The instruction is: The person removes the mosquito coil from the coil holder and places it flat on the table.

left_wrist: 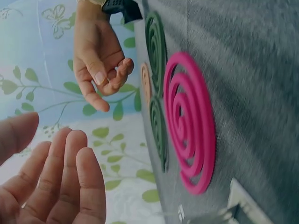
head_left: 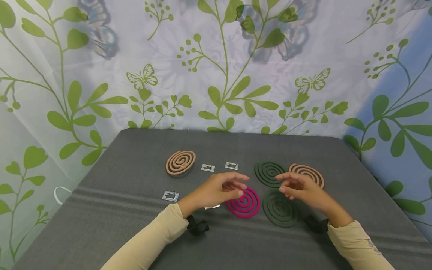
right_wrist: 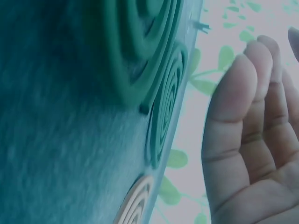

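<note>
My left hand (head_left: 219,189) hovers over the left edge of a pink mosquito coil (head_left: 244,200), fingers relaxed and holding nothing. Facing it, my right hand (head_left: 305,189) hangs above the table with bent, loose fingers, also without anything in them. Below and beside the right hand lie two dark green coils (head_left: 280,208), one behind the other. A tan coil (head_left: 315,175) lies just behind that hand, partly covered by it. In the left wrist view the pink coil (left_wrist: 205,121) lies flat, apart from the left fingers (left_wrist: 91,182).
Another tan coil (head_left: 180,163) sits at the back left. Small metal coil stands lie about: one at front left (head_left: 170,195), two at the back (head_left: 208,167), and another (head_left: 212,207) partly hidden under the left hand. A printed curtain (head_left: 236,75) hangs behind the grey table (head_left: 111,225).
</note>
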Demonstrator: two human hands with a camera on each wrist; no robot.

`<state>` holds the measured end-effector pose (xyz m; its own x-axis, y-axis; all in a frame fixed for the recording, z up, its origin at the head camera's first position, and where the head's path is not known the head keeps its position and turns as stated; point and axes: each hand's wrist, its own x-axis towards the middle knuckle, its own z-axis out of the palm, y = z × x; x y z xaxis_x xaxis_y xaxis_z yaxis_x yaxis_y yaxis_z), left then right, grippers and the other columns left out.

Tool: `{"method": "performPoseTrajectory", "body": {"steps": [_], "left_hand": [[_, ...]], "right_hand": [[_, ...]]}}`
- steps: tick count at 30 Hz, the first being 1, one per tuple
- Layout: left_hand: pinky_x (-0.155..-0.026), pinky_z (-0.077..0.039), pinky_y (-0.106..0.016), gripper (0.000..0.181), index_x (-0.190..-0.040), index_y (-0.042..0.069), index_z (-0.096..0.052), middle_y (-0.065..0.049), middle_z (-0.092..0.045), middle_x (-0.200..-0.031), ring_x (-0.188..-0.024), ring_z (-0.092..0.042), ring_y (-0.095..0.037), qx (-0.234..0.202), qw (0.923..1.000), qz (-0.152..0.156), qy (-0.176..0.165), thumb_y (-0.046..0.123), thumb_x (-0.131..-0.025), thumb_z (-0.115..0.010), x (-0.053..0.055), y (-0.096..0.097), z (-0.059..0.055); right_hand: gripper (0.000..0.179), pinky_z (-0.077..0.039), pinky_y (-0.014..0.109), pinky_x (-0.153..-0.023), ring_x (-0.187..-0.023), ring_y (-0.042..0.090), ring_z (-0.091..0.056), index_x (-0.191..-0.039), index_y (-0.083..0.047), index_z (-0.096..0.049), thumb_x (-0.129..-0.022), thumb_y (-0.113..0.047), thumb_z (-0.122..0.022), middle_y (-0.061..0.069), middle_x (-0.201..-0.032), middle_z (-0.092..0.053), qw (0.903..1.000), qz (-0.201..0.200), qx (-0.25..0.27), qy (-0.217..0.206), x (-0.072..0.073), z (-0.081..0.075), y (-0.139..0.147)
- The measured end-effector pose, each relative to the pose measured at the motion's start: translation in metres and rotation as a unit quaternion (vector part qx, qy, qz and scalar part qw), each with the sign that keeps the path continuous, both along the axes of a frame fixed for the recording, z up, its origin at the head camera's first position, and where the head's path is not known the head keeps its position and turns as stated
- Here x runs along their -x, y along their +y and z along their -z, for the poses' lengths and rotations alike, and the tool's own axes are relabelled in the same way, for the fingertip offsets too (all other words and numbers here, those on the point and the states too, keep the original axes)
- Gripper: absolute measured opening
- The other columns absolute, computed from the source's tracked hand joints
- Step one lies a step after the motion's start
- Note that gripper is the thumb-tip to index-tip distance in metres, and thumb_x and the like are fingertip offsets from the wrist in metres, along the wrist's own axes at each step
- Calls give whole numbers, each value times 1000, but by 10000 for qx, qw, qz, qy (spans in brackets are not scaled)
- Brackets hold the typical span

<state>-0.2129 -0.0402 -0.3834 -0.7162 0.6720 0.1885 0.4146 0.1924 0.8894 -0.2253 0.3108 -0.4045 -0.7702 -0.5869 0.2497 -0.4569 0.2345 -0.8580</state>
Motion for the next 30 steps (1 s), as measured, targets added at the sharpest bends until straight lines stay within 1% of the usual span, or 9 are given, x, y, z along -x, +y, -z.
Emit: {"method": "performPoseTrajectory", "body": {"steps": [2,6,9,10,14,17,20,25,30], "left_hand": [[-100,-56,-28,42,-147,3,-64,-16,-76,-128,-113,-73,-14,-52,10000,11,69,9,-106,-70,0,-4,-2],[-104,-55,-32,43,-149,2,-62,-13,-76,-130,-121,-72,-30,-209,9996,108,162,9,-107,-69,3,-14,-5],[-104,-56,-34,43,-149,1,-62,-12,-76,-130,-121,-71,-32,-257,9992,108,276,8,-107,-69,6,-23,-9],[-103,-56,-35,43,-149,2,-62,-12,-76,-130,-121,-72,-29,-247,9991,76,336,8,-106,-69,7,-25,-11],[-101,-57,-36,43,-147,4,-65,-9,-77,-128,-116,-73,-21,-269,9988,-66,401,7,-105,-71,10,-35,-19],[-99,-57,-36,42,-146,4,-65,-8,-77,-127,-115,-72,-22,-246,9992,-133,302,7,-105,-71,11,-42,-25],[-100,-56,-37,42,-147,4,-64,-8,-76,-129,-115,-72,-22,-176,9995,-160,191,8,-106,-71,13,-48,-28],[-103,-54,-38,45,-150,2,-62,-11,-75,-132,-116,-70,-21,-87,9997,-212,72,9,-106,-70,16,-59,-33],[-97,-54,-36,46,-152,1,-59,-14,-72,-136,-120,-69,-30,-123,9994,-271,-158,7,-107,-68,22,-72,-38]], "right_hand": [[50,-59,31,-65,-77,18,-69,-133,-32,-70,-104,9,-64,2,-101,-77,9999,142,25,2,-2,-1,-5],[48,-59,32,-65,-76,19,-69,-132,-32,-71,-105,6,-65,1,-103,-78,9998,208,52,3,-3,-2,-13],[46,-60,32,-67,-79,18,-70,-133,-29,-71,-105,7,-65,1,-104,-78,9999,146,62,15,-2,-1,-18],[44,-60,32,-68,-81,17,-71,-133,-26,-71,-104,7,-65,1,-105,-78,9999,147,54,15,-2,-1,-19],[30,-62,33,-73,-89,17,-73,-134,-1,-69,-105,3,-67,5,-106,-77,9998,212,-60,-12,-1,-2,-26],[32,-62,33,-77,-93,18,-74,-134,15,-63,-105,1,-67,10,-107,-77,9997,212,-138,-22,1,-2,-31],[33,-62,32,-78,-93,21,-74,-133,17,-62,-105,0,-68,15,-107,-76,9996,191,-223,-29,4,-1,-36],[34,-61,32,-81,-94,27,-74,-134,14,-65,-105,-2,-69,25,-108,-74,9991,212,-363,-99,11,-2,-47],[34,-61,30,-84,-98,27,-74,-134,13,-65,-105,-4,-71,29,-111,-73,9991,135,-357,-157,17,-6,-57]]}}
